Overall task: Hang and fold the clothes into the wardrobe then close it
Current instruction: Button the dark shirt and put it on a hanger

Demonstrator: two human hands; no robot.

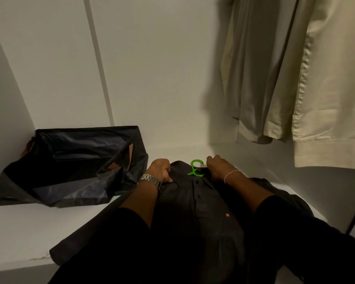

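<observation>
Head view: both hands [161, 170] [217, 167] grip shirt [193, 201].

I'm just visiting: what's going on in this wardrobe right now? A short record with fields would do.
place: white wardrobe shelf
garment: dark button shirt lying flat, front up
hanger: green hanger, hook poking out at the collar
left hand: left hand grips the shirt's shoulder
right hand: right hand grips the fabric by the collar
already hung: beige clothes, upper right
beside shirt: dark bag on the left
</observation>
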